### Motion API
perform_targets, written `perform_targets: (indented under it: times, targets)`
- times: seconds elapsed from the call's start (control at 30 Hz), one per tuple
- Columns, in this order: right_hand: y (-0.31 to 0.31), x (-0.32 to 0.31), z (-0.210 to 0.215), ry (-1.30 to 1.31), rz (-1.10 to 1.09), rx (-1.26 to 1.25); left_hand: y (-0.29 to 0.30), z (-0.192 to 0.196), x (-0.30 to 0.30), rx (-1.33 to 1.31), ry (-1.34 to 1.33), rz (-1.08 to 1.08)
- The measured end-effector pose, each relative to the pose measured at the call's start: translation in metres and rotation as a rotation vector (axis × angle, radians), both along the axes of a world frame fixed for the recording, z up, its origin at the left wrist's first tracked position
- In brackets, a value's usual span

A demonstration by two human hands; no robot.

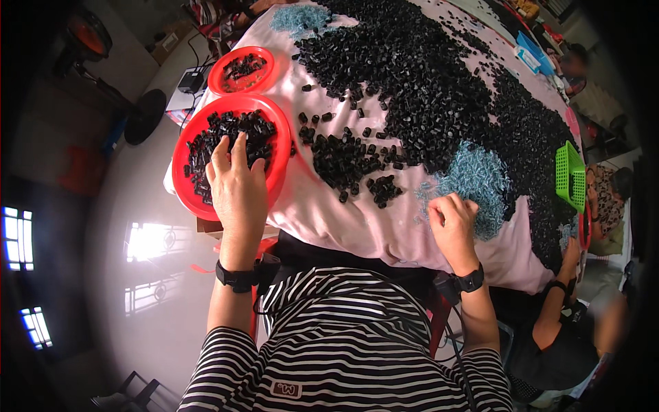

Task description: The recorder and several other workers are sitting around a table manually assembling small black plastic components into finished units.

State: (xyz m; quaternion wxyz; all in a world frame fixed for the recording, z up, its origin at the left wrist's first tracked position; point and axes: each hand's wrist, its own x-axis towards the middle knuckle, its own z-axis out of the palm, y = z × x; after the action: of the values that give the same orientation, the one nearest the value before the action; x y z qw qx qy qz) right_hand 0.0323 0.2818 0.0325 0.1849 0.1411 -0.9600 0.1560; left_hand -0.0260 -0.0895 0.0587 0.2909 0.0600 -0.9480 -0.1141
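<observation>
My left hand (237, 185) reaches over a large red basin (180, 180) at the table's left edge. Its fingers are apart, with the tips at the small black cylindrical plastic pieces (199, 161) that fill the basin; no piece shows in its grasp. At the near edge of a heap of small light-blue pieces (480, 180), my right hand (453, 221) is curled with thumb and fingers drawn together. Whatever it may hold is too small to make out. Between the hands lies a loose group of black pieces (343, 159), with a small cluster (384, 191) nearer me.
A huge heap of black pieces (412, 75) spreads across the pink cloth (322, 226). A smaller red basin (273, 69) stands behind the large one. A green basket (570, 175) is at the right edge, near a co-worker's arm (552, 302). Another blue heap (298, 20) lies far back.
</observation>
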Motion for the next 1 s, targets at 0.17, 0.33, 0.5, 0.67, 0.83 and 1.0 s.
perform_targets:
  times: [0.17, 0.33, 0.5, 0.67, 0.83, 1.0]
  targets:
    - [-0.013, 0.011, 0.01, -0.093, 0.067, -0.007, 0.021, 0.011, 0.005, 0.128, 0.145, -0.257]
    - [-0.022, 0.017, 0.008, -0.083, 0.065, 0.042, 0.058, 0.009, 0.019, 0.553, -0.202, -0.528]
    - [-0.025, 0.015, 0.01, -0.089, 0.05, 0.041, 0.109, -0.002, 0.026, 0.722, -0.391, -0.922]
    - [-0.028, 0.021, 0.018, -0.303, -0.044, -0.474, 0.147, -0.008, 0.033, 0.576, -0.504, -1.047]
    - [-0.026, 0.023, 0.02, -0.445, -0.072, -0.805, 0.164, -0.027, 0.031, 0.754, -0.551, -1.041]
    - [-0.016, 0.024, 0.013, -0.503, -0.003, -0.82, 0.164, -0.019, 0.029, 0.942, -0.838, -0.964]
